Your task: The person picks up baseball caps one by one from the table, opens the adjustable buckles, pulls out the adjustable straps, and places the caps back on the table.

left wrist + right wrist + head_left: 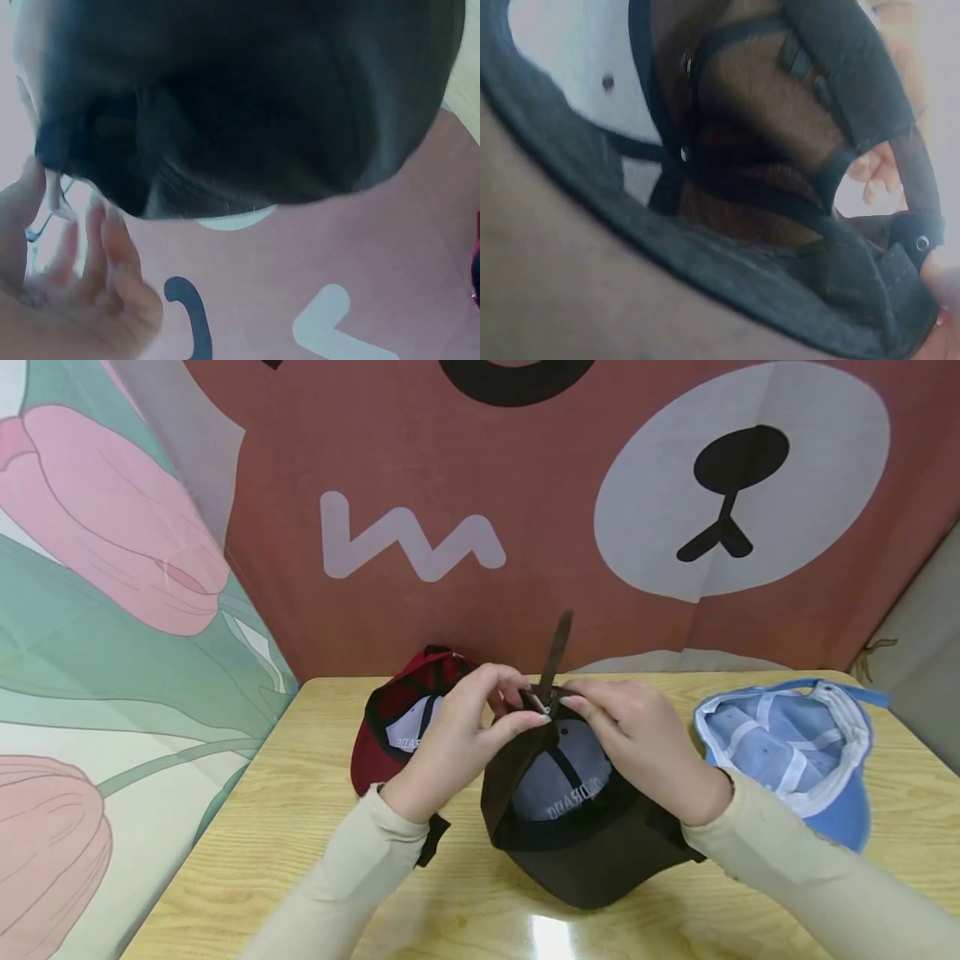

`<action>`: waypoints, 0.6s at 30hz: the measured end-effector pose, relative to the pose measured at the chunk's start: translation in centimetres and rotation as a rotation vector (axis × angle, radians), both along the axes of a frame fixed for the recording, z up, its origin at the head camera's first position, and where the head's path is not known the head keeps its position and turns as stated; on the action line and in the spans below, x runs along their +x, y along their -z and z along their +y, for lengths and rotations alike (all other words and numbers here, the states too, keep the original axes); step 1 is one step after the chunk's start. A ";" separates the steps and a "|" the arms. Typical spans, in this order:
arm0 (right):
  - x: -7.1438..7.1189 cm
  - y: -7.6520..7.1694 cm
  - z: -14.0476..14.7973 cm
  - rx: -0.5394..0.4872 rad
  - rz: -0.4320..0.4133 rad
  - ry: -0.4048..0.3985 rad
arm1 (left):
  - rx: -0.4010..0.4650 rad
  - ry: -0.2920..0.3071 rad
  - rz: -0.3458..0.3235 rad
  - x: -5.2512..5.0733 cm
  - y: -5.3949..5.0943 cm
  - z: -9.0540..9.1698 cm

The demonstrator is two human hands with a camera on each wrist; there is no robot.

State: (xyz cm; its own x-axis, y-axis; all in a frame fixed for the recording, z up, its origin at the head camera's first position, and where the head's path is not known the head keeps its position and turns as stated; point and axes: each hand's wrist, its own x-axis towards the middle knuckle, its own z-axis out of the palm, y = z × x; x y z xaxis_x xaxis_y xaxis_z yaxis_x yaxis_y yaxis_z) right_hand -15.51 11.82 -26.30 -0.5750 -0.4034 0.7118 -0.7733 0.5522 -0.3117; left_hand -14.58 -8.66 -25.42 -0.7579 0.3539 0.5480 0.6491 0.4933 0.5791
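Observation:
A dark brown baseball cap (585, 872) is held over the table in the head view, its inside facing me and its brim low. My left hand (468, 731) pinches the back edge of the cap beside a small metal buckle (546, 706). On the other side of the buckle, my right hand (645, 739) pinches the back edge too. The loose end of the adjustment strap (557, 647) sticks up between the hands. Dark cap fabric (285, 105) fills much of the left wrist view. In the right wrist view, the back opening shows a snap-like metal stud (922, 243) near my fingertips.
A red cap (367, 760) lies behind my left hand, partly hidden. At the right lies a light blue cap (843, 818), inside up, its strap reaching past the crown. The wooden table (277, 852) ends against a brown hanging cloth (540, 510) with a cartoon face.

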 end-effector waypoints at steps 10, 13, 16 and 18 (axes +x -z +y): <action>-0.4 -0.1 -0.3 -0.051 0.009 0.026 | -0.070 -0.224 0.273 0.8 1.6 1.0; -0.7 0.2 -0.4 -0.045 0.065 0.008 | -0.041 -0.253 0.331 0.5 1.7 1.0; -1.0 0.5 -0.4 0.003 0.159 0.001 | 0.002 -0.263 0.347 0.3 1.5 0.9; -1.0 0.5 -0.5 0.048 0.231 0.005 | 0.020 -0.257 0.348 0.1 1.4 0.8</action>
State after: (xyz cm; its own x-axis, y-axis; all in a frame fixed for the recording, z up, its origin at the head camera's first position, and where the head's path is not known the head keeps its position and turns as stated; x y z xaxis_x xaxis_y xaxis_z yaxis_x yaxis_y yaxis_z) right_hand -16.52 11.37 -26.83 -0.4014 -0.4374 0.8047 -0.8183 0.5659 -0.1005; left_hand -14.48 -7.86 -26.86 -0.5890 0.1648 0.7912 0.6648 0.6554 0.3584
